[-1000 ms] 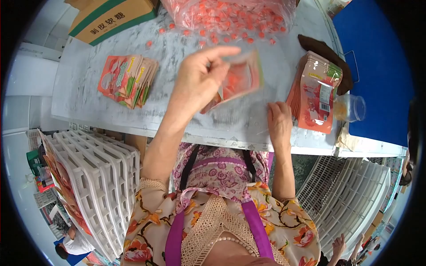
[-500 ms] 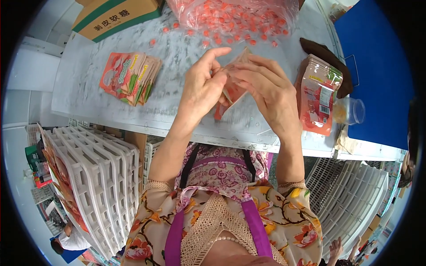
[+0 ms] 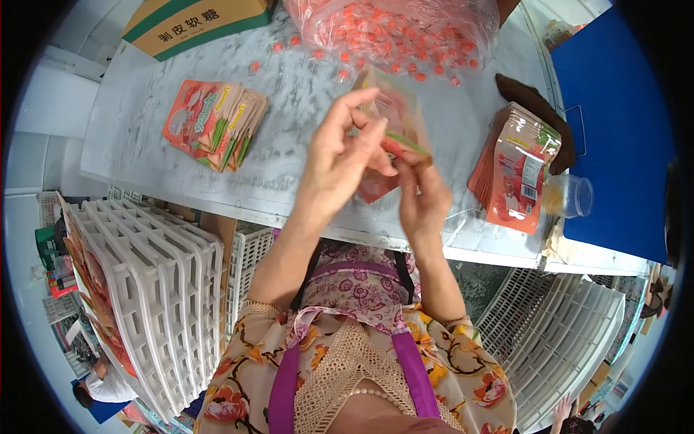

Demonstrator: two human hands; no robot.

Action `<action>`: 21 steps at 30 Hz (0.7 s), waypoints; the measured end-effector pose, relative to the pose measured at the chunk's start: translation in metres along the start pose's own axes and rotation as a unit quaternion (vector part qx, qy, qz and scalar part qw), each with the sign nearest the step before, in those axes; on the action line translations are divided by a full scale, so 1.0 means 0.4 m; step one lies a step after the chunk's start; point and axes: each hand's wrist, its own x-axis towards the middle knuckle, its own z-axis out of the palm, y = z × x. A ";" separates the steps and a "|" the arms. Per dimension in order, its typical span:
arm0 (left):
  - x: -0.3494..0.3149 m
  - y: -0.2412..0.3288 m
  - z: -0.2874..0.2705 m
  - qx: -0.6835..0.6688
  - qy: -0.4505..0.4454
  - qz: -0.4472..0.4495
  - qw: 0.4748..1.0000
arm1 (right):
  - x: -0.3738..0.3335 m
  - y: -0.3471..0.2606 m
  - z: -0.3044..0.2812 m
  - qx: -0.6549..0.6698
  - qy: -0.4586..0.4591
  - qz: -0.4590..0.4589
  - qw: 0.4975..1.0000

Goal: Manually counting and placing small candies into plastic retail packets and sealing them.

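Left hand: forearm slanted up and rightward; fingers curled, thumb and index bent, gripping the pouch.
Right hand: forearm leaned up and leftward; fingers pointed upward, pinched together on the pouch's near right edge.
Pouch: tilted between both hands, just above frame centre, over the desk.

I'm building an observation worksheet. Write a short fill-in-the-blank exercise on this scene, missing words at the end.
1. The pouch handled by the left hand and right hand is ____ the left pouch stack and right pouch stack.
2. The cardboard box stands to the ____ of the clear bag.
3. The large panel beside the clear jar is ____.
4. The apron straps are ____.
Missing words: between; left; blue; purple.
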 end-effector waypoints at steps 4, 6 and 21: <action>0.057 -0.037 -0.128 0.216 0.087 0.168 0.958 | 0.032 0.032 -0.020 0.169 0.016 0.073 0.983; 0.083 -0.096 -0.195 0.175 0.008 0.048 0.983 | 0.045 0.034 -0.026 0.074 -0.006 -0.027 0.997; 0.010 -0.141 -0.092 -0.058 0.093 0.190 0.976 | 0.086 0.033 0.017 0.037 0.005 -0.117 0.992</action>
